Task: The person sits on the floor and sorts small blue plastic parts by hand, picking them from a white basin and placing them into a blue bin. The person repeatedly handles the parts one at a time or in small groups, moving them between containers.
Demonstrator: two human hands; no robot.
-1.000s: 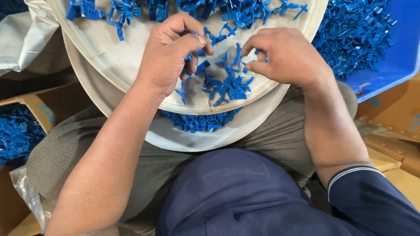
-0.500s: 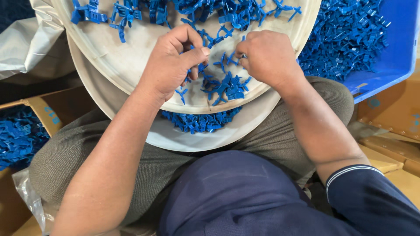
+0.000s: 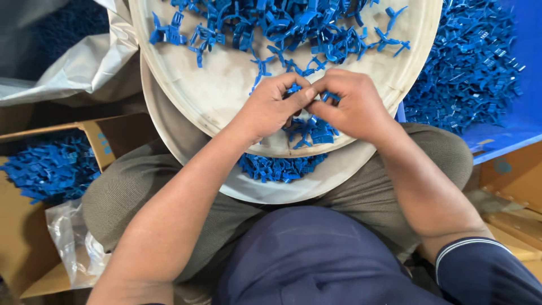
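My left hand (image 3: 270, 107) and my right hand (image 3: 350, 104) meet fingertip to fingertip over a round cream tray (image 3: 220, 90) on my lap. Both pinch the same small blue plastic part (image 3: 309, 95), mostly hidden by the fingers. Loose blue plastic clips (image 3: 305, 28) lie scattered across the far half of the tray, and a few (image 3: 310, 130) sit right under my hands. A second cream tray (image 3: 316, 181) lies beneath, with a small heap of blue parts (image 3: 279, 166) at its near edge.
A blue bin (image 3: 508, 113) full of blue parts (image 3: 463, 73) stands at the right. A cardboard box (image 3: 99, 141) with more blue parts (image 3: 51, 166) is at the left. Clear plastic bags (image 3: 79, 73) lie at the upper left and lower left.
My hands have come together, from apart over the parts to touching at the fingertips. The view has shifted, so the trays sit lower in the picture.
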